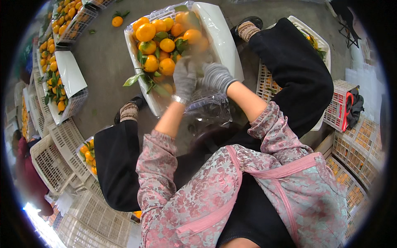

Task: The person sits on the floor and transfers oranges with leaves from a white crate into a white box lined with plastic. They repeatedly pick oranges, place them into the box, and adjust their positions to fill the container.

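Observation:
Both hands wear grey knitted gloves and meet over the near part of a plastic crate (133, 52) lined with white sheets and clear film. My left hand (185, 77) is at the crate's middle, back upward, beside mandarins (167, 66) with green leaves attached. Curled fingers show on my right hand (218, 76), close to the left and nearer the white liner flap (217, 31). A blurred patch covers the space around the fingertips, so whether either hand grips anything is hidden. Clear plastic film (214, 108) hangs over the crate's near end.
A loose mandarin (117, 21) lies on the concrete floor (102, 55). Filled fruit crates (73, 102) line the left side, with stacked crates (55, 164) behind. Beside my right leg stands another crate (265, 80). A red-and-white crate (339, 105) holds dark cloth. Another person (28, 173) is at far left.

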A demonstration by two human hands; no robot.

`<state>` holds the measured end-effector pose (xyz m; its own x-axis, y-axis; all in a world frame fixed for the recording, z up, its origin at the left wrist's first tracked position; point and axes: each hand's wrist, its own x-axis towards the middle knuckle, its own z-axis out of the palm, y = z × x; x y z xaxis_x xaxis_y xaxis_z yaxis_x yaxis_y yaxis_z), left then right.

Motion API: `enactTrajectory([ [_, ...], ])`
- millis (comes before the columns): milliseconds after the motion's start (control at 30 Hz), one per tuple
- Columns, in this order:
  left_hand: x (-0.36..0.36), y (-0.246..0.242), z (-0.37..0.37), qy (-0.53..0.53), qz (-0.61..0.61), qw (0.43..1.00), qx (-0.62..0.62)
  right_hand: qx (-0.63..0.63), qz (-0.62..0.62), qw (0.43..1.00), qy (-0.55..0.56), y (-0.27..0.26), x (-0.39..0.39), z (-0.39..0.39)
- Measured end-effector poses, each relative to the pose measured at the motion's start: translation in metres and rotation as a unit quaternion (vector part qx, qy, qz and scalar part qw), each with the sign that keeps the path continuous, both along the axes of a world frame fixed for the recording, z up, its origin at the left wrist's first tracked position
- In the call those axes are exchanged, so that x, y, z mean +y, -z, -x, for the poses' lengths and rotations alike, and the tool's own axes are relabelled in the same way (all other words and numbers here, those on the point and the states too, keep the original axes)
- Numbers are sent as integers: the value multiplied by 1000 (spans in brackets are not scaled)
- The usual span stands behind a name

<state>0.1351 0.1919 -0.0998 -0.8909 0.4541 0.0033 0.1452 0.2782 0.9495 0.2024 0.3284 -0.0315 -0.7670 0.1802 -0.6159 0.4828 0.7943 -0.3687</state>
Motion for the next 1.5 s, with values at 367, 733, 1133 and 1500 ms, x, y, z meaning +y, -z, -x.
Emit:
enactTrajectory([
  [367, 18, 12, -71, 534, 371, 751, -112, 280, 365, 859, 225, -6, 84, 101],
  [733, 33, 68, -51, 476, 359, 793, -126, -73, -227, 867, -439, 53, 15, 17],
  [1133, 59, 36, -23, 269, 455, 848, 30, -208, -386, 701, -563, 100, -6, -8],
  [1500, -10, -7, -20, 250, 260, 931, 52, -202, -415, 704, -540, 138, 5, -17],
])
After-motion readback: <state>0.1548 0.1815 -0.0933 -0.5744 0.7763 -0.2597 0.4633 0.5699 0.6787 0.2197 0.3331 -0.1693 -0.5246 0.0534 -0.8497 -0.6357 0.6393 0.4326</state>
